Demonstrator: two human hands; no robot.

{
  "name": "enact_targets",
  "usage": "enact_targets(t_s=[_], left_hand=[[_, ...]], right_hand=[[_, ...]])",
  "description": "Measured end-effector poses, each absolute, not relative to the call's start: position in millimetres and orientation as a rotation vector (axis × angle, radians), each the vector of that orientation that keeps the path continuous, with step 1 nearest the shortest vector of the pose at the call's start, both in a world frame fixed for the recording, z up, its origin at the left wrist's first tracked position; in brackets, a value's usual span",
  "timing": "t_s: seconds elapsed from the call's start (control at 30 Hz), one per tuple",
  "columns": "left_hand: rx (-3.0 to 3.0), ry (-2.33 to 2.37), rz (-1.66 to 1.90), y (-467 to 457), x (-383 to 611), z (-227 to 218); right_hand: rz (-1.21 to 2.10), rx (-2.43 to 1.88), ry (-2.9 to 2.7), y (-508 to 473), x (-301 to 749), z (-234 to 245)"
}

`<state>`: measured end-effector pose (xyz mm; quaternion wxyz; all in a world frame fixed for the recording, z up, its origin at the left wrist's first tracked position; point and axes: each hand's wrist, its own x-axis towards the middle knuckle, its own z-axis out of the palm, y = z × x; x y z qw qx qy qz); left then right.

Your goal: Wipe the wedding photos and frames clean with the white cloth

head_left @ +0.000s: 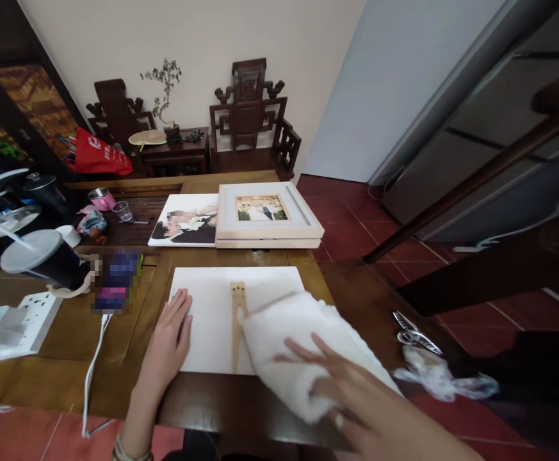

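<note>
A white rectangular panel [205, 320] lies flat on the wooden table, with a narrow tan prop leg [237, 326] running down its middle. The top of the leg shows small dark holes or screws. My left hand [171, 326] rests on the panel's left edge, fingers stretched out and holding nothing. On the right, my right hand [334, 378] grips a fluffy white cloth [298, 326], its thumb side tucked into a fold. The cloth covers the panel's right part and touches the leg. Motion blurs this hand slightly.
Behind the panel are stacked picture frames [303, 221] and a photo print [183, 221]. On the left stand a lidded cup [43, 259], a phone [118, 282] with a cable, and a power strip [34, 323]. Scissors [418, 336] and crumpled plastic [445, 374] lie right.
</note>
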<state>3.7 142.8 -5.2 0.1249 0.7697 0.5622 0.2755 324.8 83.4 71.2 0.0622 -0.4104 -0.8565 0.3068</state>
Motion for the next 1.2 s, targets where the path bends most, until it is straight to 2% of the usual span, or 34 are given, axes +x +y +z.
enact_targets(t_s=[0.23, 0.4, 0.67, 0.8, 1.2], left_hand=[[2.272, 1.637, 0.770, 142.3, 0.9, -5.5], [2.261, 1.638, 0.791, 142.6, 1.5, -5.1], [2.242, 1.644, 0.779, 142.0, 2.6, -5.6], [2.234, 1.636, 0.800, 141.8, 2.9, -5.1], [2.224, 1.640, 0.773, 141.8, 1.5, -3.6]], right_hand=[[0.623, -1.488, -2.456, 172.9, 303.2, 48.1], [0.512, -1.485, -2.456, 185.7, 293.3, 45.9], [0.955, -1.346, -2.648, 84.3, 314.2, 80.8], [1.026, -1.306, -2.606, 62.6, 321.3, 83.6], [0.498, -1.417, -2.465, 191.6, 298.8, 42.3]])
